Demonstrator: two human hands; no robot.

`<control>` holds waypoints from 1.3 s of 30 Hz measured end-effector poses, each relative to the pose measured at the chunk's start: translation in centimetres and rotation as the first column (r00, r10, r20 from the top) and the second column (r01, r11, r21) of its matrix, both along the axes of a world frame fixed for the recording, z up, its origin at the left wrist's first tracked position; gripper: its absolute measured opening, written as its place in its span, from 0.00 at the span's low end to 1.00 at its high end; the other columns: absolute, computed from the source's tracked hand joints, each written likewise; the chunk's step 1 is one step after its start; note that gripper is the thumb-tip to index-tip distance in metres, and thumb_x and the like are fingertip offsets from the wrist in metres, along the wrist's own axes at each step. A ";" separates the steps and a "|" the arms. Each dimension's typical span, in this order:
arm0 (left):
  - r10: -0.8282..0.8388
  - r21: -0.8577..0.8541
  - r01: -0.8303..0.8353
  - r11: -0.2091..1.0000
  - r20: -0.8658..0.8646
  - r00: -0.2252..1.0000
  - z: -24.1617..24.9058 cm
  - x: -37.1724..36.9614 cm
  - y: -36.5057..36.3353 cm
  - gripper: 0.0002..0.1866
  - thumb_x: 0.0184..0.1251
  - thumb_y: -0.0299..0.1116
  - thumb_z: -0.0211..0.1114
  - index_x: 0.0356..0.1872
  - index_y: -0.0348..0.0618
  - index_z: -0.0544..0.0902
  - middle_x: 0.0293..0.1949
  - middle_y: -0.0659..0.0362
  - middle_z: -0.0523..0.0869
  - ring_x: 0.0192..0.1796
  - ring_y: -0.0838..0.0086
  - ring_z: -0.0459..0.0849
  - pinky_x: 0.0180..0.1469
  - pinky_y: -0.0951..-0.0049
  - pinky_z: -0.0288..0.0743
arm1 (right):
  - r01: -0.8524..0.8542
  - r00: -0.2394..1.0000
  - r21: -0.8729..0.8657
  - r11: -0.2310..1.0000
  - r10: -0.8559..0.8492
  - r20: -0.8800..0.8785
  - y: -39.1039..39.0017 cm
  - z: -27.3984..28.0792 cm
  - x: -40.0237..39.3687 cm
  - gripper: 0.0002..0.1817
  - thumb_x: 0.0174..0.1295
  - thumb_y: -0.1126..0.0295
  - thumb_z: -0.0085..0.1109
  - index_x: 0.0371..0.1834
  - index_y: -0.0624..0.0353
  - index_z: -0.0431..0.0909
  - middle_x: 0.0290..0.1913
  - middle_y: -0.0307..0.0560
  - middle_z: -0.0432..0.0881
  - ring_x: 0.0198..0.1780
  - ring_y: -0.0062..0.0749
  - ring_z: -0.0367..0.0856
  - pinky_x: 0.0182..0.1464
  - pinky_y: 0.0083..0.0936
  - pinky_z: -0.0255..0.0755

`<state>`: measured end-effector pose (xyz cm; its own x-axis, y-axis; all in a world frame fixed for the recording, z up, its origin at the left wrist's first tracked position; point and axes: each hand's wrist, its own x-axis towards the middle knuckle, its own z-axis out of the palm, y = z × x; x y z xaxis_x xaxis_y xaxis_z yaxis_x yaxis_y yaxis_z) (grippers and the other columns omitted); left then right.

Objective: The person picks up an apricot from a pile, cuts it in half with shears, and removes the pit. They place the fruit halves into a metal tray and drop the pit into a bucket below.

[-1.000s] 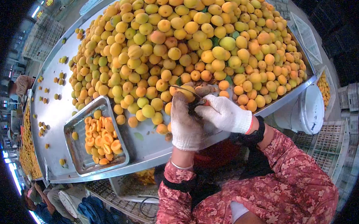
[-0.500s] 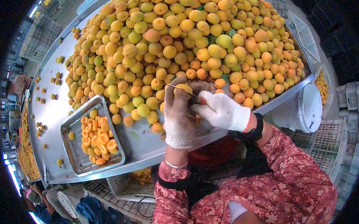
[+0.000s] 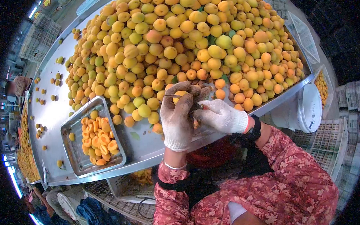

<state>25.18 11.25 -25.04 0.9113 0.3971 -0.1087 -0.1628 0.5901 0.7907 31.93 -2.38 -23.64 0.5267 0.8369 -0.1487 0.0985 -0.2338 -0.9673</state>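
My gloved left hand (image 3: 179, 122) is closed around a yellow-orange apricot (image 3: 181, 95), above the near edge of the metal table (image 3: 141, 149). A thin blade (image 3: 172, 96) lies against the fruit. My right hand (image 3: 220, 116), in a whiter glove, is closed on the knife, whose handle is mostly hidden by the fingers; the two hands touch. Behind them rises a large heap of apricots (image 3: 150, 60). To the left, a metal tray (image 3: 73, 164) holds halved orange apricots (image 3: 95, 141) and a few that look whole.
A white bucket (image 3: 310, 107) stands beyond the table's right edge, near plastic crates (image 3: 325, 141). Loose apricots (image 3: 53, 97) lie on the table's left part. Other people (image 3: 44, 207) are at the lower left. A crate (image 3: 125, 190) sits under the table edge.
Both hands have shifted slightly left and down. The left hand has turned, with its fingers extending further right, and the blade sits lower across the apricot.
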 end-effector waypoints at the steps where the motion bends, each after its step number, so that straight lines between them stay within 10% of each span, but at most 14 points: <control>1: -0.002 0.007 0.002 1.000 -0.007 1.000 -0.1 0.0 0.0 0.16 0.71 0.27 0.54 0.57 0.33 0.72 0.49 0.45 0.83 0.53 0.54 0.85 0.59 0.56 0.80 | -0.001 1.000 -0.007 1.000 0.001 -0.012 0.0 0.4 -0.1 0.15 0.72 0.61 0.53 0.37 0.64 0.76 0.27 0.50 0.81 0.34 0.30 0.84 0.37 0.31 0.75; 13: -0.039 0.035 0.037 0.999 0.059 0.997 0.1 0.4 -1.0 0.23 0.67 0.22 0.56 0.64 0.33 0.70 0.57 0.50 0.80 0.58 0.66 0.81 0.63 0.67 0.73 | 0.163 0.733 0.077 0.984 -0.173 0.658 -0.7 -1.2 0.2 0.13 0.61 0.62 0.64 0.38 0.59 0.72 0.25 0.53 0.81 0.29 0.52 0.84 0.28 0.42 0.75; 25: 0.047 0.212 -0.027 0.977 -0.089 0.995 1.1 0.1 -0.7 0.26 0.63 0.23 0.65 0.63 0.29 0.73 0.51 0.54 0.82 0.49 0.75 0.81 0.54 0.75 0.76 | 0.195 0.778 0.029 0.980 -0.172 0.604 -0.7 -0.3 0.5 0.36 0.59 0.67 0.61 0.70 0.66 0.62 0.33 0.64 0.83 0.29 0.54 0.85 0.31 0.41 0.78; 39: 0.027 0.305 0.011 0.952 -0.120 0.992 0.8 0.1 -0.2 0.23 0.61 0.21 0.64 0.60 0.29 0.77 0.45 0.56 0.85 0.46 0.77 0.82 0.51 0.77 0.77 | 0.121 0.911 0.076 0.990 -0.141 0.388 -0.7 0.2 0.9 0.34 0.62 0.67 0.60 0.71 0.65 0.62 0.37 0.67 0.83 0.41 0.56 0.86 0.41 0.41 0.79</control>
<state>25.30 11.04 -24.24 0.8955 0.4356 -0.0909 -0.0582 0.3171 0.9466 32.83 -3.08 -23.45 0.6396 0.7574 0.1316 0.4437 -0.2239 -0.8678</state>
